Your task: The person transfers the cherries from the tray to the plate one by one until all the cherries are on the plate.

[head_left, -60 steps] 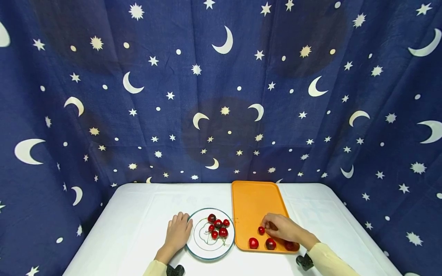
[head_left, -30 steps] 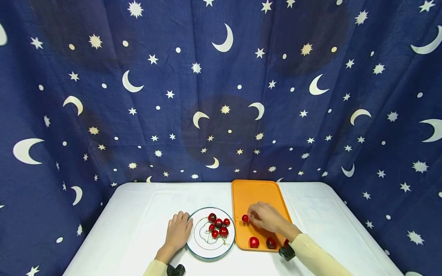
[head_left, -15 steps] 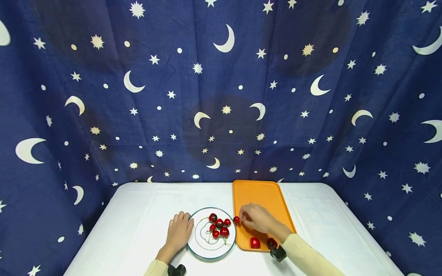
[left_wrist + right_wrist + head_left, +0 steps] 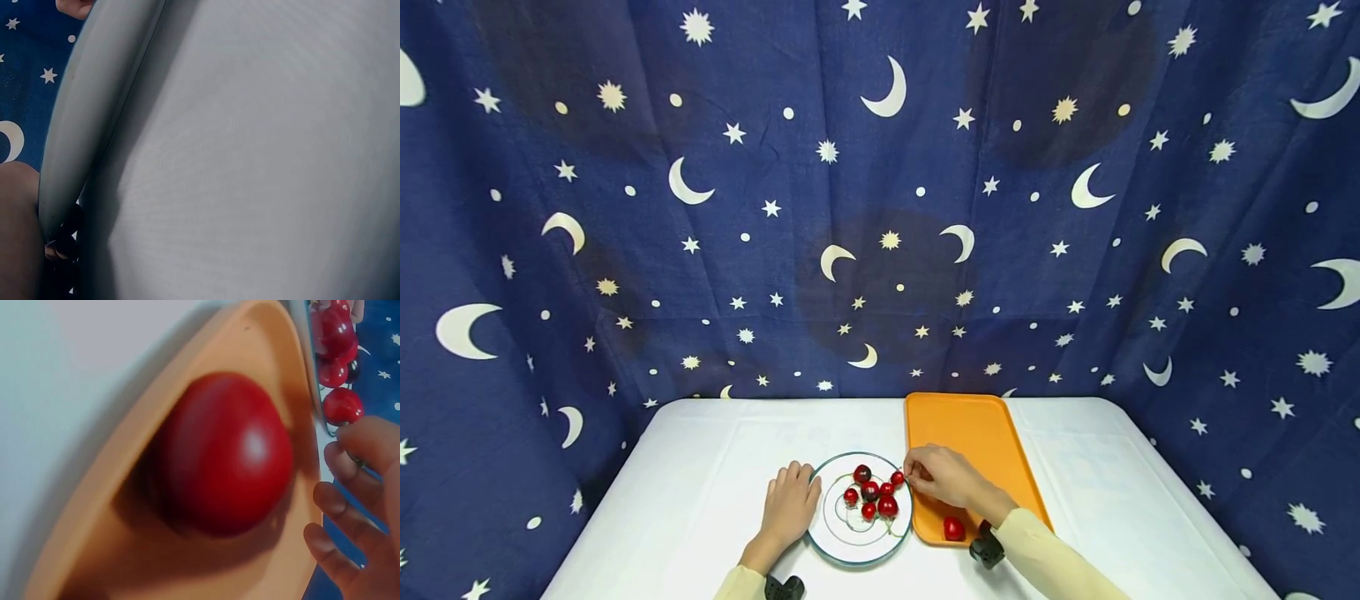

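Note:
My right hand [image 4: 946,477] pinches a small red cherry [image 4: 897,478] by its stem, over the right rim of the white plate [image 4: 831,546]. In the right wrist view, the green stem runs between the thumb and a finger, the held cherry [image 4: 342,405] just beyond the fingertips. On the plate lie several red and dark cherries [image 4: 887,506], some with stems. My left hand [image 4: 788,504] rests at the plate's left rim, fingers pointing forward. From the left wrist, the plate's outer side [image 4: 94,112] shows beside part of that hand [image 4: 19,219].
An orange tray [image 4: 958,417] lies right of the plate. One larger round red fruit [image 4: 953,528] sits near its front edge, close below the right wrist camera [image 4: 987,546]. My right forearm covers the tray's front right corner. A blue star-patterned curtain [image 4: 880,292] hangs behind the white table [image 4: 722,450].
My right hand has carried the cherry leftward from the tray to the plate's right side. Some cherries on the plate have shifted slightly left. My left hand stays at the rim.

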Tool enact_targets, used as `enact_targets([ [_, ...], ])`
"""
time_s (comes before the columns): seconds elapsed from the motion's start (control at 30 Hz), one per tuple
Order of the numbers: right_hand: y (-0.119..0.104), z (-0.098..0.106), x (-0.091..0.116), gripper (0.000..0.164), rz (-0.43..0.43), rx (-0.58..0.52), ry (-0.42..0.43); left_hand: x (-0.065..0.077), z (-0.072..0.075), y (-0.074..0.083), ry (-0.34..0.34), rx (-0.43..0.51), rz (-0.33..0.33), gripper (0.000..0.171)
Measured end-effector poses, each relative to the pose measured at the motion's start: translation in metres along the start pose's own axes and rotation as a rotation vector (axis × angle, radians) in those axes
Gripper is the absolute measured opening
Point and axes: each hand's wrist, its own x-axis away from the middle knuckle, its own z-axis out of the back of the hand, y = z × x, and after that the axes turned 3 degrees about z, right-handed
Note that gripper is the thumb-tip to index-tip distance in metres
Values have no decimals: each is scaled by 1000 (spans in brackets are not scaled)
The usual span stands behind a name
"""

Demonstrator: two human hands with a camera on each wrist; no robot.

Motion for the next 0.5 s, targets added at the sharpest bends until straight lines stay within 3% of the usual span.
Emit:
enact_targets([
  [0.3,-6,-4,-4,12,-10,-44,-46,0,2,1,-65,1,34,22],
  [0.5,-3,-2,-1,6,-28,-44,-42,1,-1,0,32,-9,-8,19],
])
